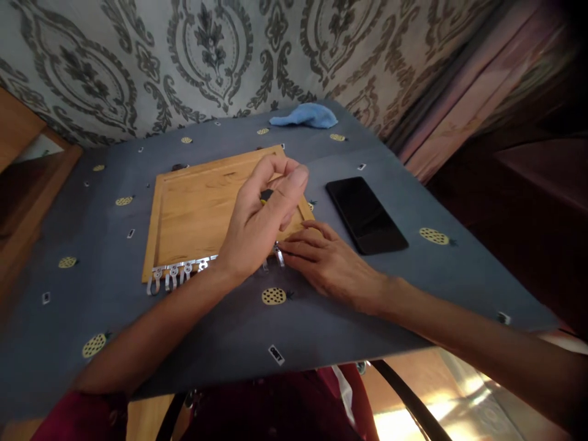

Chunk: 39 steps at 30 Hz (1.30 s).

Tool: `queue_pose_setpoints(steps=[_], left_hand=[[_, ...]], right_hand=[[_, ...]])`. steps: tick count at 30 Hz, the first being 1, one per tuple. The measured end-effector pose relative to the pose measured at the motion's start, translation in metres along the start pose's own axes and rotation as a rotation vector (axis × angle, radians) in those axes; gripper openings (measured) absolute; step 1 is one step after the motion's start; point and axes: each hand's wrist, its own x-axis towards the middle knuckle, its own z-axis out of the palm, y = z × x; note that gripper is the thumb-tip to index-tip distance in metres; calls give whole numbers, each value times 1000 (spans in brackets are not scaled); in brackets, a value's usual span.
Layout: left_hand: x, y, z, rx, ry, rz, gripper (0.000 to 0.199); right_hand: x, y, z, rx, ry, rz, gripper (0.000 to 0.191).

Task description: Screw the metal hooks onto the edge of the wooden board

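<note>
A wooden board (197, 208) with a raised frame lies on the cloth-covered table. Along its near edge runs a metal hook rail (173, 271) with several hooks, part of it behind my left wrist. My left hand (266, 211) is above the board's right part, its fingers curled around a black and yellow tool handle (266, 195); the rest of that tool is hidden. At the board's near right corner, my right hand (333, 263) has its fingertips drawn together at the rail's right end, beside a hook (279, 254).
A black phone (366, 214) lies right of the board. A blue cloth (307, 115) sits at the back edge by the patterned wall (211, 49). A small dark object (179, 166) is just behind the board. Wooden furniture (41, 184) stands at the left.
</note>
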Motion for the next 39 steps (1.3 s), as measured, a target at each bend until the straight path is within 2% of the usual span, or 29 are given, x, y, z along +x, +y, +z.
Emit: queue_pose_setpoints(steps=[6, 11, 13, 15, 20, 22, 27, 34, 36, 39], left_hand=[[-1, -1, -3, -23, -16, 20, 18], [4, 2, -12, -20, -215, -32, 28], [6, 3, -14, -27, -257, -39, 25], [7, 4, -14, 11, -232, -21, 24], [7, 4, -10, 137, 41, 60, 16], [5, 4, -7, 107, 76, 43, 15], [-2, 3, -5, 14, -44, 30, 23], [-4, 5, -13, 62, -282, 20, 33], [-2, 3, -14, 62, -268, 21, 34], [3, 1, -16, 58, -187, 57, 32]], right_hand=[[-7, 6, 13, 27, 141, -43, 28], [-7, 7, 11, 70, 125, -25, 29], [-7, 7, 10, 82, 117, -20, 29], [-7, 7, 10, 84, 112, -17, 28], [-7, 7, 10, 57, 112, -10, 26], [-7, 7, 10, 67, 117, -13, 25], [-8, 6, 11, 65, 126, -4, 27], [-7, 3, 12, 57, 136, -11, 27], [-6, 3, 12, 46, 142, -27, 27], [-6, 3, 12, 43, 126, -35, 29]])
